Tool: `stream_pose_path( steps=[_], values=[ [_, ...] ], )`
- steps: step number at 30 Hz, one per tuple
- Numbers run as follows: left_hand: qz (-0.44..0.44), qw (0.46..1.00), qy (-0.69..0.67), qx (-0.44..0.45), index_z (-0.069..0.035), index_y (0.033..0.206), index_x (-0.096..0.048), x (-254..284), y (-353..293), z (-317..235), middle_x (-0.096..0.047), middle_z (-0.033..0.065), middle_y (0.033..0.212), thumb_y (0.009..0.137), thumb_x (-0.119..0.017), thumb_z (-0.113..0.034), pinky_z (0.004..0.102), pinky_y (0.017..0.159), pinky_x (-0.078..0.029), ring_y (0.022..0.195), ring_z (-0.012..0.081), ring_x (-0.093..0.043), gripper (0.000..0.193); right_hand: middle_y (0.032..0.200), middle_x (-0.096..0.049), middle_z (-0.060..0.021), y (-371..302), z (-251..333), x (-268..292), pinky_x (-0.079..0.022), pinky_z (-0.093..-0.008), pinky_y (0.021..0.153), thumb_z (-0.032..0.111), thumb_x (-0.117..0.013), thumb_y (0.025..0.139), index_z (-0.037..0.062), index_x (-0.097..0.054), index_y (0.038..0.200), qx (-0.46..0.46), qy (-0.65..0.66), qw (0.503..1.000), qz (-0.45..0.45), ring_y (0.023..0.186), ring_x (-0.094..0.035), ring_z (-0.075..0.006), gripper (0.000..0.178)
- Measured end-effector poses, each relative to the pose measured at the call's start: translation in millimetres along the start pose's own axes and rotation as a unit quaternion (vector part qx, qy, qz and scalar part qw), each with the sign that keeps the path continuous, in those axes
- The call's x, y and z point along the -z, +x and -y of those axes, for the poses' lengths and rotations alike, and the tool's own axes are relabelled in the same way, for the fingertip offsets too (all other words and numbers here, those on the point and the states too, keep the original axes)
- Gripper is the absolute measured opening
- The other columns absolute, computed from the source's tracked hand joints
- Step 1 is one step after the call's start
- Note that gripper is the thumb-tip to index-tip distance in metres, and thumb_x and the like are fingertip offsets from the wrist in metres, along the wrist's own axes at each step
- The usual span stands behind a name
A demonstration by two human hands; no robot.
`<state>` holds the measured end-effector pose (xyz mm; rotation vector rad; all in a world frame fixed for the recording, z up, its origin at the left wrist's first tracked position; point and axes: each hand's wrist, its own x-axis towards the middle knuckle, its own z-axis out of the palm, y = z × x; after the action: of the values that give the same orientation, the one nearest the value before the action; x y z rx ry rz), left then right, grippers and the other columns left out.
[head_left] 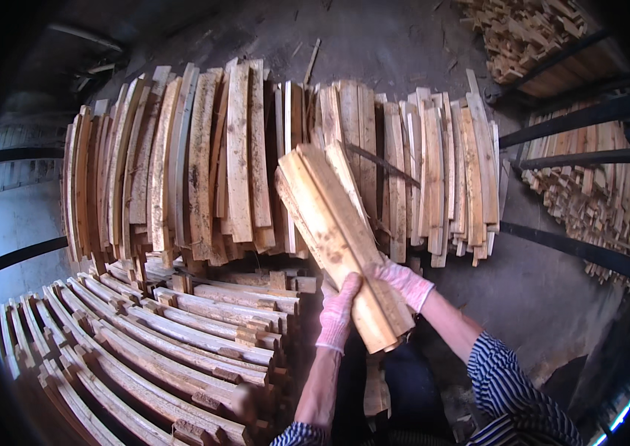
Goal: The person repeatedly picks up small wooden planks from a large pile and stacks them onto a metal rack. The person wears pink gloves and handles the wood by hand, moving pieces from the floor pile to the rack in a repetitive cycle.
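Gloved fingers of the left hand point(336, 316) and right hand point(404, 284) are wrapped around a bundle of planks point(343, 249), at six and four o'clock from its middle; its longer end reaches past them toward eleven, before a row of boards point(203, 163).

Tan boards point(337, 249), pink gloves point(338, 320), 2 sleeves point(504, 379) apparently navy-striped
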<state>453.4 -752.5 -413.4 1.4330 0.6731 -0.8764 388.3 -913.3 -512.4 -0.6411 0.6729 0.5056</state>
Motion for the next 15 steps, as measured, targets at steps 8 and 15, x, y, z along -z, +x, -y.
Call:
stream_pose_path(
  steps=[8, 15],
  values=[
    [0.081, 0.99, -0.111, 0.021, 0.004, 0.15, -0.033, 14, -91, -39, -0.056, 0.0191, 0.135, 0.091, -0.075, -0.041, 0.0397, 0.107, -0.047, 0.125, 0.0259, -0.055, 0.085, 0.136, -0.063, -0.0151, -117, 68, -102, -0.029, -0.0319, 0.121, 0.037, -0.078, 0.089, -0.0052, -0.05, 0.143, -0.009, -0.089, 0.993, -0.077, 0.137, -0.047, -0.0291, 0.074],
    [0.083, 0.967, -0.205, 0.124, 0.0, 0.14, -0.051, -9, -26, -69, -0.062, 0.0177, 0.129, 0.086, -0.079, -0.046, 0.0382, 0.102, -0.052, 0.116, 0.0267, -0.062, 0.076, 0.128, -0.062, -0.0173, -92, 115, -123, -0.049, -0.0326, 0.103, 0.039, -0.087, 0.079, -0.0043, -0.038, 0.145, -0.039, -0.143, 0.983, -0.109, 0.118, -0.06, -0.0227, 0.093]
  ],
)
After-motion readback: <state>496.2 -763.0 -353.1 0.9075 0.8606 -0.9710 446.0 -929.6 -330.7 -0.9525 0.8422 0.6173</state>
